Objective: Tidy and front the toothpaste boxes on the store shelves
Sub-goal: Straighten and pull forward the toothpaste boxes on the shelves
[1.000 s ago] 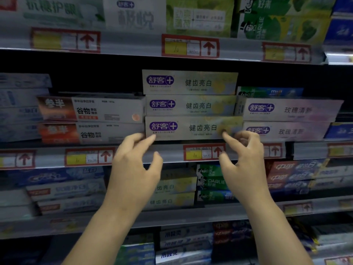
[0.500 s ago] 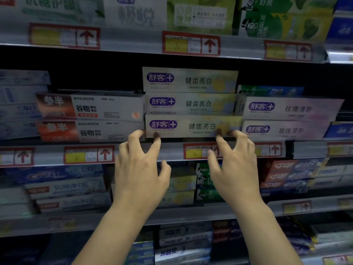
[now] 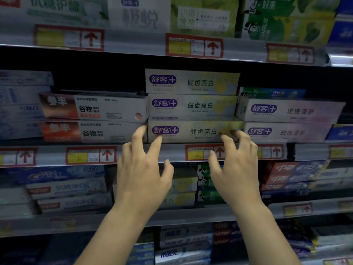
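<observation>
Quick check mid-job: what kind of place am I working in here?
Most likely a shop's toothpaste aisle: tiered shelves stacked with toothpaste boxes, and red-framed price tags with arrows along the shelf edges.

The left hand [image 3: 141, 180] and right hand [image 3: 235, 175] cover the lower corners of the bottom yellow toothpaste box [image 3: 194, 131] and much of the lower-shelf boxes [image 3: 184, 185] beneath it. Up-right of it, a green-blue box [image 3: 273, 92] sits mostly hidden behind a pink box [image 3: 290, 109]. Far left of it, the pale boxes [image 3: 21, 104] are blurred. The price tag [image 3: 198, 153] just below it has print too small to read.
</observation>
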`<state>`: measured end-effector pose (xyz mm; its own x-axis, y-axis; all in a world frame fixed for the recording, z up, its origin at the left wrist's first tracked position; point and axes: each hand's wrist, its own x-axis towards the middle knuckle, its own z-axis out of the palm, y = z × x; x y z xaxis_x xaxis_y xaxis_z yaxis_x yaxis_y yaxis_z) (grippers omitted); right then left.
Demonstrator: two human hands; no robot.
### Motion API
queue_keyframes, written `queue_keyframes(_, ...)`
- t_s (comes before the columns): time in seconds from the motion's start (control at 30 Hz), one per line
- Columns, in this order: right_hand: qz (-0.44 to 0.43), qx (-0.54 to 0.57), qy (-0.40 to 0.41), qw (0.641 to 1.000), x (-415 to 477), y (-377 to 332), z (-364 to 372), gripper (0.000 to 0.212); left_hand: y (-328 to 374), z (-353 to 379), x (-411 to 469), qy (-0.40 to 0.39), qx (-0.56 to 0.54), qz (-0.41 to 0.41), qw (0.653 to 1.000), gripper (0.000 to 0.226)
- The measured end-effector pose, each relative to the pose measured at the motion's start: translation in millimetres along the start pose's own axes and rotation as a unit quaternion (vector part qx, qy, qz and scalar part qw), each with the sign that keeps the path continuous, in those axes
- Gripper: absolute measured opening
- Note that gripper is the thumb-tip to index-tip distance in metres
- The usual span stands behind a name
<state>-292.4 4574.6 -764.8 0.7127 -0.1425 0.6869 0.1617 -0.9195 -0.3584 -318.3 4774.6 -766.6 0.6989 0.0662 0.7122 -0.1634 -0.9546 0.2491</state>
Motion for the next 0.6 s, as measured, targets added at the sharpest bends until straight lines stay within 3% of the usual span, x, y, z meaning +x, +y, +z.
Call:
queue_keyframes(0.17, -0.018, -0.019, -0.030, 0.999, 2.0, -3.9, -2.4, 0.064, -3.2, 1.1, 3.0, -0.013, 0.014, 0.032, 0.999, 0.071)
queue_keyframes(0.43, -0.049, -0.079, -0.047, 0.995, -1.9, 3.2, 0.9, 0.059, -10.9, -1.9, 1.7, -0.029, 0.024, 0.063, 0.997, 0.062)
queue_keyframes(0.6, -0.099, -0.008, -0.029, 0.995, -19.6, 3.1, -0.7, 0.054, -16.9, -10.0, -18.8, -0.021, -0.100, 0.082, 0.991, 0.049)
